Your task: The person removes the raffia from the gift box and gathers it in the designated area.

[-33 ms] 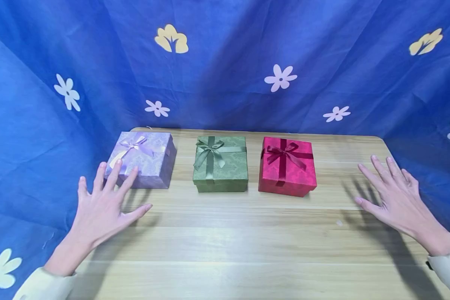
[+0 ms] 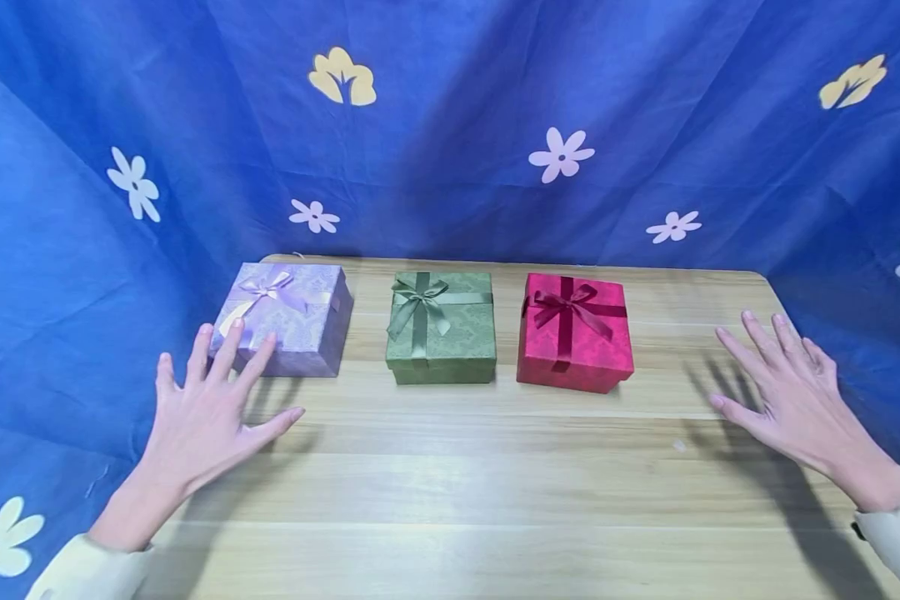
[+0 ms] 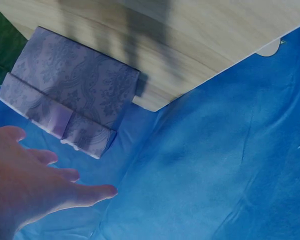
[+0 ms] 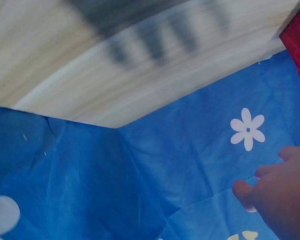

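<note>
Three square gift boxes with ribbon bows stand in a row on a pale wooden table. The lavender box is at the left, the green box in the middle and the dark-pink box to its right. My left hand is spread, palm down, over the table's left side; in the head view its fingertips overlap the lavender box's near edge. The left wrist view shows a gap between that hand and the lavender box. My right hand is spread above the right side, well apart from the dark-pink box, holding nothing.
A blue cloth with white flowers and yellow tree shapes hangs behind and on both sides of the table. The tabletop's rounded back corners meet the cloth. Both hands cast shadows on the wood.
</note>
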`<state>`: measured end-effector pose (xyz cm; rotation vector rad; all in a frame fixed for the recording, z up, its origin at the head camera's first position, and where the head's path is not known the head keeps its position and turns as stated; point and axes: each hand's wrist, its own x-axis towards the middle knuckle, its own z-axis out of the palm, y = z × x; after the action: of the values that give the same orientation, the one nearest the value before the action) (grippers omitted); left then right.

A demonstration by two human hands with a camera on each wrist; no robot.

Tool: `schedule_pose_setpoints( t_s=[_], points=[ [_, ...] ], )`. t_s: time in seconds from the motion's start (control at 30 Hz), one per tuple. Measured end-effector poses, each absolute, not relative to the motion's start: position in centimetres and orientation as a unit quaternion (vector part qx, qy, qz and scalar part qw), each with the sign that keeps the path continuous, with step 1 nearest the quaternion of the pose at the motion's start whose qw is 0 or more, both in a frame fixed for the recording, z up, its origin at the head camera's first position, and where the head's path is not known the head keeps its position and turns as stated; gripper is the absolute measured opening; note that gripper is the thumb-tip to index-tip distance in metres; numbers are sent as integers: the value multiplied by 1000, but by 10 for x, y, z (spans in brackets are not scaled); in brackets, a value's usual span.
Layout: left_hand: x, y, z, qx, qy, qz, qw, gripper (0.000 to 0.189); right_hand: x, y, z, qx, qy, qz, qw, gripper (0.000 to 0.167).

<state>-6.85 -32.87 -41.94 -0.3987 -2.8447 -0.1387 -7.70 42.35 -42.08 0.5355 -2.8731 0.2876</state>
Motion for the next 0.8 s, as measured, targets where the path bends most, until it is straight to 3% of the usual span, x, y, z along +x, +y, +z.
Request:
schedule_pose_setpoints(
  t_s=[0.3,0.5,0.8],
  points=[
    [-73,-325,-422,-139,-979,-53,141,112,-76,425,-418,188,-969,99,123,98],
    [-72,-323,-421,-151,-970,-75,176,116,-76,423,-418,197,-963,125,132,98],
    [-74,-295,-416,-179,-957,-109,199,110,-76,416,-421,189,-965,145,107,100]
  ],
)
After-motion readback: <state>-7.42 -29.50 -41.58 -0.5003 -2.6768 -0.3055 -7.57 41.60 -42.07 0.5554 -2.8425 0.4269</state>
